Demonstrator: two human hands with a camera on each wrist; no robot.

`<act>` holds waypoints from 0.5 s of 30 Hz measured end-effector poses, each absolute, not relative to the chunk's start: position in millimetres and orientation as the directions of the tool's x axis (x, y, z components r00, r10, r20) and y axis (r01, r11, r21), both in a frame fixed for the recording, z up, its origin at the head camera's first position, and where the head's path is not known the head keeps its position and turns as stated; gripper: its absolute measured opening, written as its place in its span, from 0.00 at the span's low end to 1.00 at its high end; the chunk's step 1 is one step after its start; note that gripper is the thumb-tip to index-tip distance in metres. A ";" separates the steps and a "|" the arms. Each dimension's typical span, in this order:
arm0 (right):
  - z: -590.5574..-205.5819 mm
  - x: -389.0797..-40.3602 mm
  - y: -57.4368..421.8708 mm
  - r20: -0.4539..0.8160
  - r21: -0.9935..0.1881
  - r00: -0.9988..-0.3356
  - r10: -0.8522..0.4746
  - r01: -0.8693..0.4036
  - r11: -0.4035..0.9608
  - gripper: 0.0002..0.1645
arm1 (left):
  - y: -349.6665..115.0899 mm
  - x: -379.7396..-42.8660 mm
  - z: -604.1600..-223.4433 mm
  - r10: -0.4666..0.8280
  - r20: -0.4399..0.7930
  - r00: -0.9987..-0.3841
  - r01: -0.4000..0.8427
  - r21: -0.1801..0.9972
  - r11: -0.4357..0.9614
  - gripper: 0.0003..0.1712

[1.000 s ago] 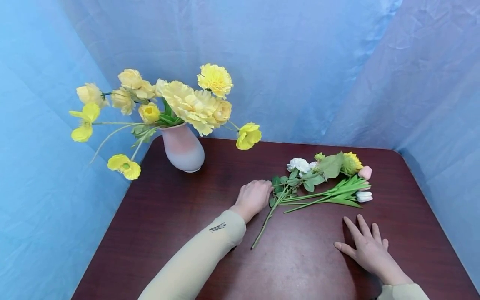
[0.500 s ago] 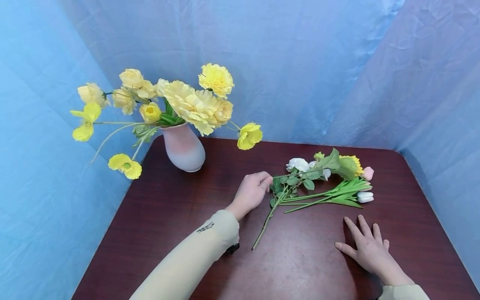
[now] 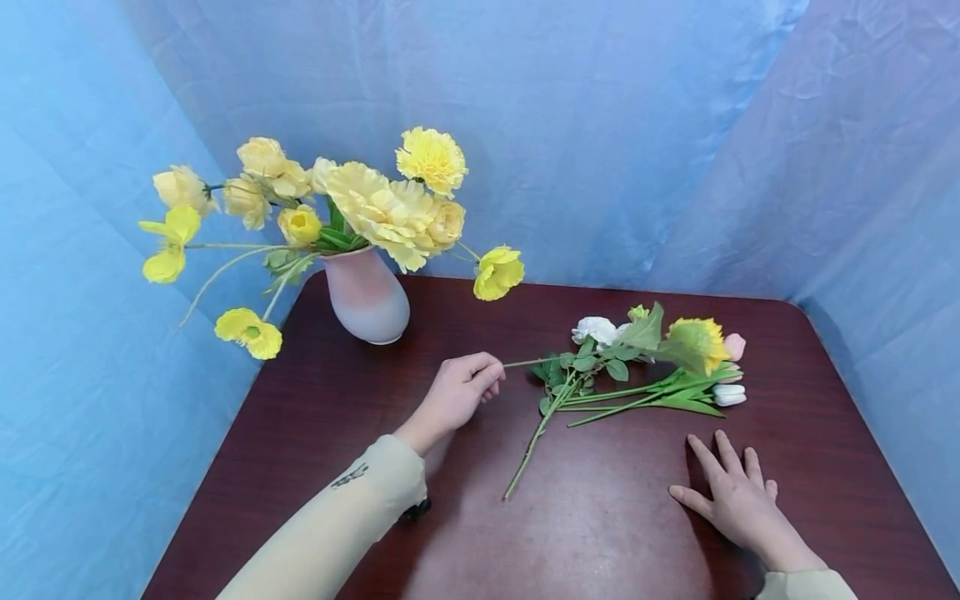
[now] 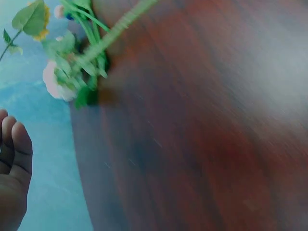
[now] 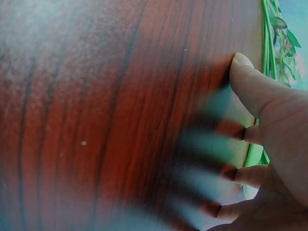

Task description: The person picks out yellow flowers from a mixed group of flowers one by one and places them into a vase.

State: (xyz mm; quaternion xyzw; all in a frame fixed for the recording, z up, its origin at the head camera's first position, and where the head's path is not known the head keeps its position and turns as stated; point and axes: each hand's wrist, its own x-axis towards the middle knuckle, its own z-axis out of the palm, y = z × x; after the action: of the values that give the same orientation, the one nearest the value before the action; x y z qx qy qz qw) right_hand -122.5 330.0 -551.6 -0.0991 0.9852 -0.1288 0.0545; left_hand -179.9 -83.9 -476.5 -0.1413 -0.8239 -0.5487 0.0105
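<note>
My left hand (image 3: 459, 392) pinches the end of a sunflower's stem near the middle of the table. The sunflower (image 3: 699, 340) has a yellow head and broad green leaves, and it lies slanted over the other flowers, its head to the right. Under and beside it are a white flower (image 3: 595, 330) with a thorny-looking green stem, and several tulips (image 3: 729, 394) in white and pink. In the left wrist view the sunflower's leaf (image 4: 30, 19) shows above my fingers (image 4: 21, 144). My right hand (image 3: 742, 500) rests on the table with fingers spread, holding nothing.
A pink-and-white vase (image 3: 367, 300) stands at the back left, full of yellow flowers (image 3: 382, 208) that spread widely to both sides. Blue curtains (image 3: 562, 125) hang close behind and beside the dark wooden table (image 3: 600, 533).
My left hand has moved left and toward me, drawing the sunflower along by its stem. The sunflower's head has shifted left and turned. My right hand stays in place.
</note>
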 end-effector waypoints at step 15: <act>-549.0 -122.1 329.9 -0.101 -0.265 -0.972 -0.211 -0.178 0.948 0.53 | -144.4 -177.6 -511.5 0.359 0.023 -0.933 0.297 0.612 0.733 0.08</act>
State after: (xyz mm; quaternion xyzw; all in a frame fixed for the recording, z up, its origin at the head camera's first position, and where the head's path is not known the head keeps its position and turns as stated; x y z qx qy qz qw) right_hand -122.1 329.9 -549.0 -0.0988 0.9848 -0.1280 0.0640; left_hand -177.6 -144.4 -511.5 -0.1763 -0.9296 -0.3201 -0.0482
